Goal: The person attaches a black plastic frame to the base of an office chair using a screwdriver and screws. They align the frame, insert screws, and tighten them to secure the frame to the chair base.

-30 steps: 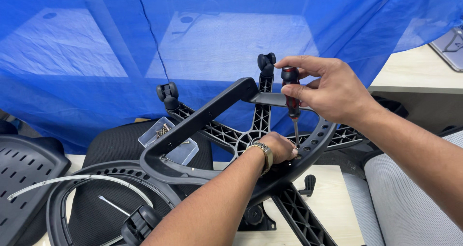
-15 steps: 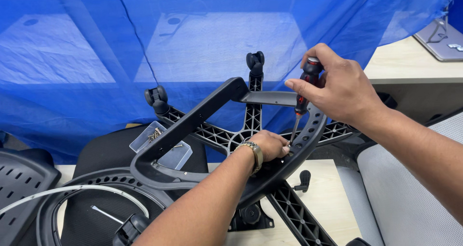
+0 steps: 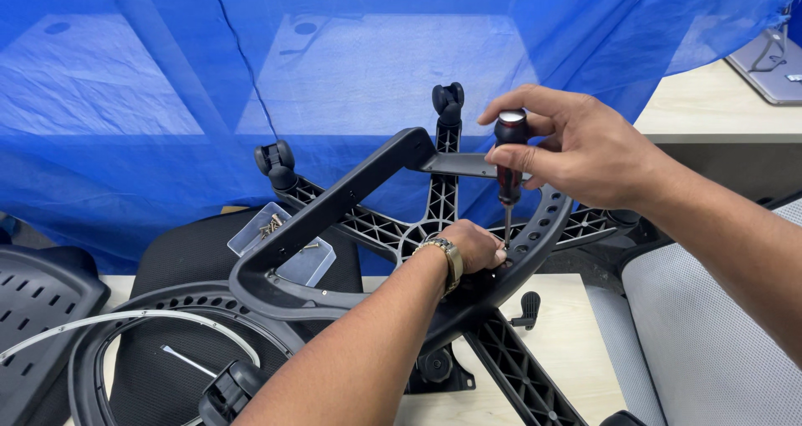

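Black plastic fills my view: the chair armrest frame (image 3: 351, 225) lies across the upturned star base (image 3: 434, 217). My right hand (image 3: 576, 150) pinches the screwdriver (image 3: 508, 163) upright, its tip on the frame's perforated curve. My left hand (image 3: 472, 246) curls closed around that curve, just beside the tip.

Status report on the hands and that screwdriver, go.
Right hand gripping screwdriver upright, tip down at the armrest holes. Left hand steadying beneath the tip. Nothing blocking; clear screw tray off to the left.
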